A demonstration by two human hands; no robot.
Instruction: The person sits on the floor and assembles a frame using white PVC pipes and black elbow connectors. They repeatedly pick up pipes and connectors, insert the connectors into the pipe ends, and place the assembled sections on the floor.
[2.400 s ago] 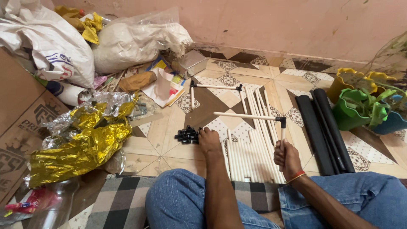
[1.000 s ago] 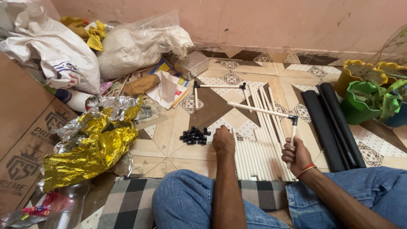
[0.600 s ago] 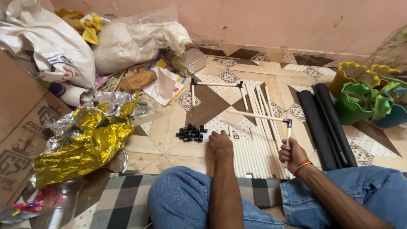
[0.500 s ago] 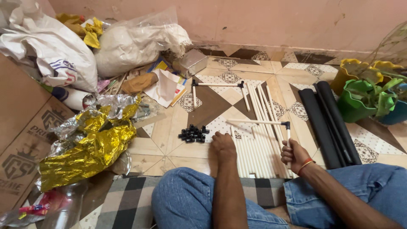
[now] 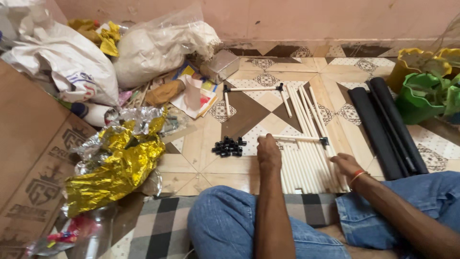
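My left hand (image 5: 268, 152) pinches the near end of the white tube (image 5: 297, 138), long axis toward 3 o'clock, while my right hand (image 5: 346, 164) rests loosely curled at 4 o'clock.

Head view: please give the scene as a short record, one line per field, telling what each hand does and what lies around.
left hand: rests on the free end of a white rod, beside the black connectors
right hand: lies on the white rod bundle, at the other arm of the L-shaped piece
L-shaped piece: two white rods joined by a black corner, lying on the bundle
further frame: U-shaped rod frame on the tiled floor
right side: black tubes, green pot
left side: gold foil, cardboard box, sacks
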